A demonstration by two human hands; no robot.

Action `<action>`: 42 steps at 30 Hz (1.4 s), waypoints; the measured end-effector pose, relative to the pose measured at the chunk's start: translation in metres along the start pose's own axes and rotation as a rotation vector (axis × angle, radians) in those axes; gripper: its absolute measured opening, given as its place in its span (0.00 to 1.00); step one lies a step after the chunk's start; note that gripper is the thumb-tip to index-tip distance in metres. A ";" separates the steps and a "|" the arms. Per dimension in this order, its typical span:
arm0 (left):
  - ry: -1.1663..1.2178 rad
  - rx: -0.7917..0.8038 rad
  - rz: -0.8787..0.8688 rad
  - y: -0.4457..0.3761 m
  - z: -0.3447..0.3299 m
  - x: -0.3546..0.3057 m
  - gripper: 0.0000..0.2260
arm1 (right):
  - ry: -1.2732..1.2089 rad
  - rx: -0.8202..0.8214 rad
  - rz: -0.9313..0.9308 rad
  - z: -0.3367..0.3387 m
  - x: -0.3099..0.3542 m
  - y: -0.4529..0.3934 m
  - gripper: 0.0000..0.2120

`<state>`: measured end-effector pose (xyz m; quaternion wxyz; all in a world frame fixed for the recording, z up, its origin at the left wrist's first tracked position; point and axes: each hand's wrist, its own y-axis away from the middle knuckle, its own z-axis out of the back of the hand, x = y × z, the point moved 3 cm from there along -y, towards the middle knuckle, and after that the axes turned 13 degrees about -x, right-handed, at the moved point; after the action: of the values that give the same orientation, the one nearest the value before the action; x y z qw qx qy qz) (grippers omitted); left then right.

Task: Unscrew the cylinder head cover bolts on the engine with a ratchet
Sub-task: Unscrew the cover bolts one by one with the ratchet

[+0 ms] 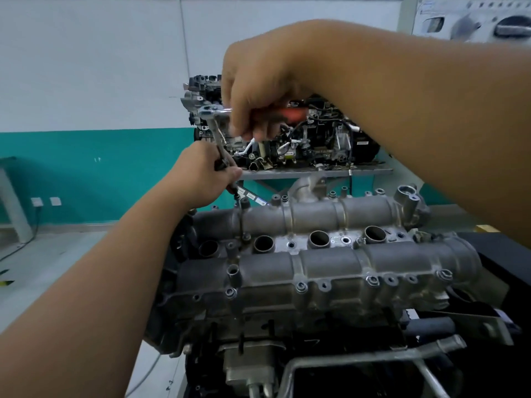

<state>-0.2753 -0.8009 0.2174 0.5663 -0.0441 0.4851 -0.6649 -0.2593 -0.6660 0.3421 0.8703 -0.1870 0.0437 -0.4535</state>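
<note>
The right hand (258,90) grips the ratchet (218,112) by its red handle; the left hand (207,170) holds its extension bar (222,152) above the cylinder head cover (330,271).

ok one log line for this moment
right hand grips ratchet handle | left hand steadies extension | socket on far-row bolt | cylinder head cover still on

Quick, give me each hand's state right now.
Left hand: grips the extension bar below the ratchet.
Right hand: grips the ratchet's red handle.
</note>
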 end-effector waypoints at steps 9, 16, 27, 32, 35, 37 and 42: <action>0.013 0.028 0.001 0.001 -0.001 -0.001 0.06 | -0.150 0.007 -0.042 -0.001 -0.008 0.001 0.09; 0.050 -0.056 -0.015 0.001 0.002 -0.002 0.06 | 0.072 -0.195 0.026 -0.006 -0.005 -0.004 0.08; 0.128 -0.234 0.017 0.004 0.013 0.000 0.05 | 0.054 -0.151 -0.025 -0.010 0.010 -0.007 0.04; 0.209 -0.173 -0.008 0.008 0.013 -0.003 0.09 | 0.150 -0.205 0.019 -0.005 0.007 -0.010 0.06; 0.198 -0.166 -0.072 0.010 0.011 -0.006 0.04 | 0.166 -0.277 0.032 -0.007 0.010 -0.006 0.03; 0.175 -0.202 -0.108 0.012 0.011 -0.007 0.04 | 0.048 -0.091 -0.034 -0.009 0.014 0.000 0.07; 0.231 -0.136 -0.036 0.012 0.010 -0.006 0.06 | 0.209 -0.149 0.049 -0.003 0.021 0.004 0.15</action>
<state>-0.2584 -0.8009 0.2172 0.4904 -0.0142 0.5901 -0.6411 -0.2445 -0.6821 0.3396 0.8556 -0.2016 0.1724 -0.4445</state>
